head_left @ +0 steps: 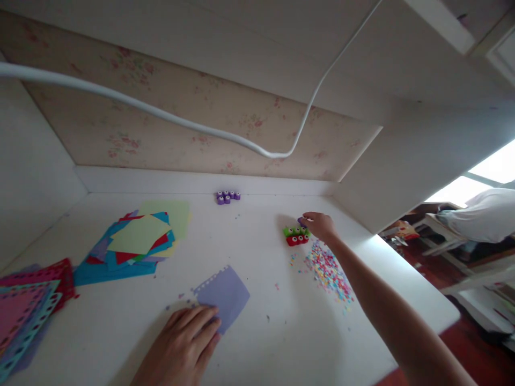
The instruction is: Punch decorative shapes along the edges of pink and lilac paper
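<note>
A lavender sheet of paper [226,296] lies on the white table, punched holes along its upper left edge. My left hand [185,343] rests on the paper's lower left corner, fingers stretched out. Farther right, my right hand [319,225] pinches a small purple craft punch [301,220]. Just beside that hand stand green craft punches [296,231], with red craft punches [298,240] in front of them. Several purple craft punches [226,197] sit near the back of the table. My right forearm passes over part of the confetti pile [328,268].
Coloured paper sheets [139,236] are stacked at the left. Punched sheets [30,316] lie at the near left edge. A white cable [193,126] hangs across the view in front of the floral wall. Beyond the table's right side, a person in white [483,214] is partly visible.
</note>
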The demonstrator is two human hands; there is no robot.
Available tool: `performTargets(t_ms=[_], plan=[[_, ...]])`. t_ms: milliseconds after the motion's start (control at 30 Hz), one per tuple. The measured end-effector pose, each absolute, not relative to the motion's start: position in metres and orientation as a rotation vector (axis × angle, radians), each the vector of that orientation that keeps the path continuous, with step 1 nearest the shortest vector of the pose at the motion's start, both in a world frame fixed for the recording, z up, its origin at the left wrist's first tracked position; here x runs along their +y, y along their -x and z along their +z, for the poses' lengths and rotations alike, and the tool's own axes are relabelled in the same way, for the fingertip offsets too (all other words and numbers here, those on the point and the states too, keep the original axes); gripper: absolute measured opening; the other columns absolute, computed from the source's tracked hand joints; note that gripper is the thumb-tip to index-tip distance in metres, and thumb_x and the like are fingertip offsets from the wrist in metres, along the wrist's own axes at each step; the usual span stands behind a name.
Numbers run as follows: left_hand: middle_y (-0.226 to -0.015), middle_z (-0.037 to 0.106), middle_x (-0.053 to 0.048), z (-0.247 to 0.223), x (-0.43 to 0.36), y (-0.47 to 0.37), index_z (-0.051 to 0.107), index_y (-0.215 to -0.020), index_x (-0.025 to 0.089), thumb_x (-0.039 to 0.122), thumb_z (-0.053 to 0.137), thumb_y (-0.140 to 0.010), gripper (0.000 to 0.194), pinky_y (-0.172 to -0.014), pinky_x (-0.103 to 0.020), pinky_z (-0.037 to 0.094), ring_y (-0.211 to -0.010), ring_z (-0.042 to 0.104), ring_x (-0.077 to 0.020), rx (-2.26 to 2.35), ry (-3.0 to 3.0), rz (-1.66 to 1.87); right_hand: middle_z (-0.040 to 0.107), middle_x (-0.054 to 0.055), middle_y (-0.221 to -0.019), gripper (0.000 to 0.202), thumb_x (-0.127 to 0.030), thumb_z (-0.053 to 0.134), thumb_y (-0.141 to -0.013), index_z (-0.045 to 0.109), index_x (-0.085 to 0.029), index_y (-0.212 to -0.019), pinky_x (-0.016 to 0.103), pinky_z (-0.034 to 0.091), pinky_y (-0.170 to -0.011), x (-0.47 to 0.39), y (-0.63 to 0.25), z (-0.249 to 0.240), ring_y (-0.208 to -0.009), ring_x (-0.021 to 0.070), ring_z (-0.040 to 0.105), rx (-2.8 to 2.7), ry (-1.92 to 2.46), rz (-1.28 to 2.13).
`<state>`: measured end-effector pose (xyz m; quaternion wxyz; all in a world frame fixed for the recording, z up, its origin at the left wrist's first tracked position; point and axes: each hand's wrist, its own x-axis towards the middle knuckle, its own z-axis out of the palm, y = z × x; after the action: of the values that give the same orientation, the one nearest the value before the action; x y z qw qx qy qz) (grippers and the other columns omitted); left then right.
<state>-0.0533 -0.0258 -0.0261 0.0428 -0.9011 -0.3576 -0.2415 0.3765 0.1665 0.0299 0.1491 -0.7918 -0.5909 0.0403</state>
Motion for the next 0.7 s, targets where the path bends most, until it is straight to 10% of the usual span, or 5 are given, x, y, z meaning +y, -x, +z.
performTargets(t_ms=[700], plan=[[-0.109,0.076,0.005,-0.019,-0.026,0.048,0.072,-0.102,0.027,0.02,0.057,-0.089,0.021,-0.086,-0.03,0.055,-0.096,0.071,-0.0163,-1.172,2.799,-0.85,0.07,0.015,-0.123,0.041,-0.04,0.056,-0.088,0.073,-0.018,-0.117,0.039,0.05,-0.09,0.186,-0.348,0.03,-0.112,0.032,0.065,-1.935,2.399,0.003]])
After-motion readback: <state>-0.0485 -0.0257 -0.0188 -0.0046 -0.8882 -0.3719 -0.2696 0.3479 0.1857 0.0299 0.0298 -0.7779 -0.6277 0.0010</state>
